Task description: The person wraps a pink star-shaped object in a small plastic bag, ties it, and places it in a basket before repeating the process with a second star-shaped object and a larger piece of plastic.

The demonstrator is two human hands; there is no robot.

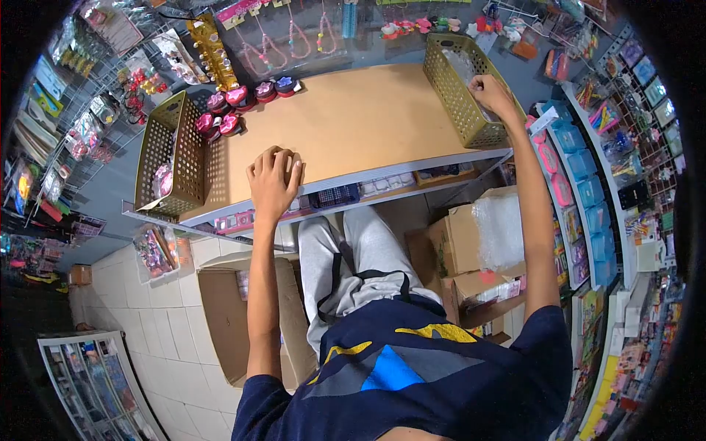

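My left hand (275, 180) rests palm down near the front edge of the brown shelf top (353, 117), fingers spread a little and nothing in them. Over the inner side of the right olive basket (482, 134) is my right hand (491, 97), its fingers curled together; what they hold, if anything, is hidden. Clear plastic packaging (460, 65) lies inside that basket. Several pink, red and blue flower-topped items (237, 95) sit in a cluster at the shelf's back left. Another olive basket (190, 163) stands at the left end with plastic-wrapped goods in it.
Beaded necklaces (294, 44) and other packaged goods hang on the wall behind. Below the shelf, an open cardboard box (224, 323) stands at left and more boxes (463, 242) at right. Blue bins (588, 191) line the right side. A clear tub (160, 253) sits on the tiled floor.
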